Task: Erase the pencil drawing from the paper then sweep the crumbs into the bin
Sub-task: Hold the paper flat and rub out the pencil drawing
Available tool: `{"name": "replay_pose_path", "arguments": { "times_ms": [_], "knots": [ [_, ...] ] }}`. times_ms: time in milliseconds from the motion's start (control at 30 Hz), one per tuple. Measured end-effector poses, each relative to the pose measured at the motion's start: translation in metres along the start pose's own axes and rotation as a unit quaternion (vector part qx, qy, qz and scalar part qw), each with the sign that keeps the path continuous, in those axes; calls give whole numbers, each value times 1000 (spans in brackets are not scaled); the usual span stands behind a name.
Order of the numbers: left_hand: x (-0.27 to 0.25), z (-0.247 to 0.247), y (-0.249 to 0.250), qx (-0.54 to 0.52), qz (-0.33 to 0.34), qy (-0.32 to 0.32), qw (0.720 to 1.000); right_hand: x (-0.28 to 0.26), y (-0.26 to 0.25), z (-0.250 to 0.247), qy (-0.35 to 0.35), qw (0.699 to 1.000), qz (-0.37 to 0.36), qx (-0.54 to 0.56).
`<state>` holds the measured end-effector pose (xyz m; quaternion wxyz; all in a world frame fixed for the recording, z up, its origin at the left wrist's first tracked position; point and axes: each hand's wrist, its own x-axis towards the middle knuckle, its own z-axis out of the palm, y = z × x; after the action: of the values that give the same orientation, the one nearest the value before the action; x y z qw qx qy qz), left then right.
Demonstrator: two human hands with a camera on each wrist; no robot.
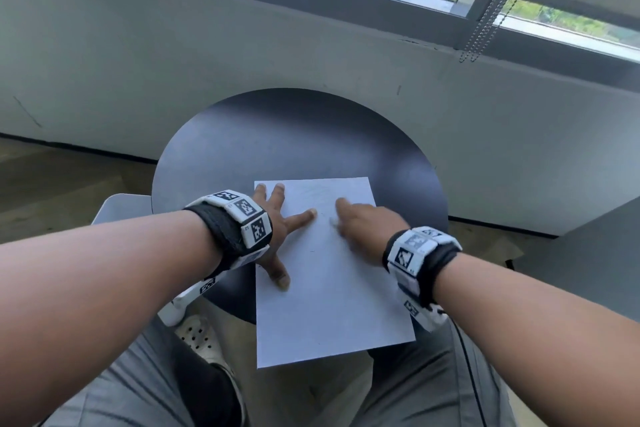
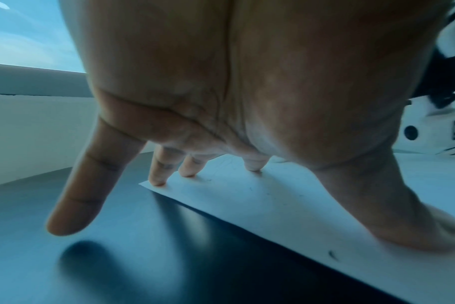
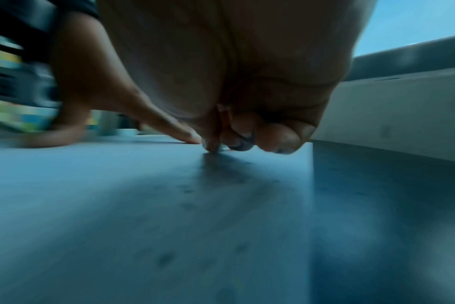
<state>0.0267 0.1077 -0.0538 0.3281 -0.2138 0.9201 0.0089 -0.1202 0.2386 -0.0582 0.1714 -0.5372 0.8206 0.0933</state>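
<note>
A white sheet of paper [image 1: 332, 288] lies on the round dark table [image 1: 294, 135], its near end hanging over the table's edge. Faint pencil lines [image 1: 318, 194] show near its far end. My left hand [image 1: 277, 236] is spread flat, with fingers [image 2: 157, 181] and thumb pressing the paper's left side and the little finger off it over the table. My right hand [image 1: 356, 222] is blurred, with its fingers [image 3: 237, 137] curled tight on the sheet. It seems to pinch a small pale eraser [image 1: 334, 220], mostly hidden. Dark crumbs [image 2: 333, 255] dot the paper [image 2: 299, 205].
A pale boxy object [image 1: 121, 208] stands low beside the table's left edge; I cannot tell what it is. A grey wall and a window sill run behind the table, with blind chains [image 1: 485, 28] hanging at the right. My knees sit under the near edge.
</note>
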Motion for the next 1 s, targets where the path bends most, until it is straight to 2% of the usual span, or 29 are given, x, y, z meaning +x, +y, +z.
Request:
{"name": "replay_pose_path", "arguments": {
  "times_ms": [67,100,233,267,300,400,500,600,867,933,1000],
  "knots": [
    [-1,-2,0,2,-2,-4,1000,6,8,-3,23,999,40,4],
    [-1,-2,0,3,-1,-4,1000,2,0,-1,22,999,32,12],
    [-2,-1,-2,11,3,-8,1000,-33,-46,20,-31,989,-135,50],
    [-3,-1,-3,13,4,-9,1000,-35,-47,21,-33,986,-156,41],
    [-4,-1,-3,16,7,-9,1000,-32,-41,16,-35,988,-147,28],
    [-6,-2,-5,41,12,8,999,-8,-2,-2,-16,1000,-13,20],
    [-6,-4,-6,58,36,20,997,1,25,-7,-5,993,62,98],
    [-7,-3,-4,46,54,15,997,-2,28,-2,-15,986,63,154],
    [-3,8,6,8,60,71,996,3,7,-1,18,986,30,163],
    [-2,7,7,6,58,73,996,-2,3,1,19,988,10,151],
    [-1,7,8,3,55,67,996,-14,-7,6,-6,990,-45,131]
  ]
}}
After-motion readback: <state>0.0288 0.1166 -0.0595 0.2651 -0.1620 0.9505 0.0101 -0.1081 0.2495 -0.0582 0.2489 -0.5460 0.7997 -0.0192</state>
